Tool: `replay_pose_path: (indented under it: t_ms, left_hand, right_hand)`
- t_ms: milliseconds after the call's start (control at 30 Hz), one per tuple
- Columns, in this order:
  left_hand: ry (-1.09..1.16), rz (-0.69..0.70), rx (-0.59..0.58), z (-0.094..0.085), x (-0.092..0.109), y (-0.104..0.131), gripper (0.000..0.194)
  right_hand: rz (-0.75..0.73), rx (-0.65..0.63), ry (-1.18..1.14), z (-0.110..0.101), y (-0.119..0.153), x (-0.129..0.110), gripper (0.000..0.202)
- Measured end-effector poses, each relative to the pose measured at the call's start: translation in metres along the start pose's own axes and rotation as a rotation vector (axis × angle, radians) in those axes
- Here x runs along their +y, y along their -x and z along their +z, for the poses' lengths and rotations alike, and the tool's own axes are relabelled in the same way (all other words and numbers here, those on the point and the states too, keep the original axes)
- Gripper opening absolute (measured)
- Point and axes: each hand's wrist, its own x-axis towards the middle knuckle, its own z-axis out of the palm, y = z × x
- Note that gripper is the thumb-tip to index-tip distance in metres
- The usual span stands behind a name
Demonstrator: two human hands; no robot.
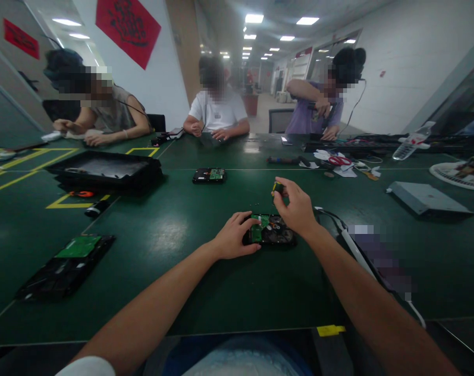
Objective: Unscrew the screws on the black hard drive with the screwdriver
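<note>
A hard drive (278,233) with a green circuit board lies flat on the green table in front of me. My left hand (239,237) grips its left end, thumb along the near edge and fingers over the board and far edge. Just above the drive's far right side, my right hand (294,203) pinches a small yellow-and-black screwdriver-like tool (277,188) between thumb and fingers. The tool is raised clear of the drive, and its lower end is hard to make out. A few tiny specks, perhaps screws (256,204), lie just beyond the drive.
Another hard drive (209,175) lies farther back, and a larger black unit with a green board (67,266) at left. Black trays (107,172) stand behind it. To the right are a grey metal box (428,199), cables and a white power strip (358,251). Three people sit opposite.
</note>
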Motion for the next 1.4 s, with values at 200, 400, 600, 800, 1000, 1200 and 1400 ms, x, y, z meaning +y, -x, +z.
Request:
replay_pose_path:
  t_ms: [200,400,600,800,1000,1200,1400]
  left_hand:
    - [-0.002,0.018,0.025,0.002,-0.005,-0.005,0.074]
    - [-0.024,0.013,0.046,0.001,-0.008,-0.005,0.072]
    - [-0.005,-0.031,0.052,-0.006,-0.019,-0.001,0.069]
    - [0.044,-0.034,0.025,-0.013,-0.024,0.007,0.071]
    - [0.003,-0.034,0.012,-0.019,-0.019,0.015,0.071]
    - [-0.027,-0.067,-0.028,-0.025,-0.001,0.036,0.079]
    - [-0.037,-0.144,-0.008,-0.031,0.022,0.054,0.086]
  right_hand:
    - [0.014,-0.045,0.070,0.007,-0.013,-0.011,0.027]
    - [0.040,-0.028,0.068,0.028,-0.028,-0.015,0.025]
    - [0.056,0.000,0.008,0.034,-0.023,-0.015,0.031]
    - [0.069,0.003,-0.067,0.026,-0.005,-0.015,0.040]
    - [0.080,-0.017,-0.097,0.020,0.002,-0.023,0.040]
    - [0.042,-0.086,-0.128,0.019,0.003,-0.032,0.039]
    - [0.054,-0.129,-0.194,0.018,0.002,-0.037,0.040]
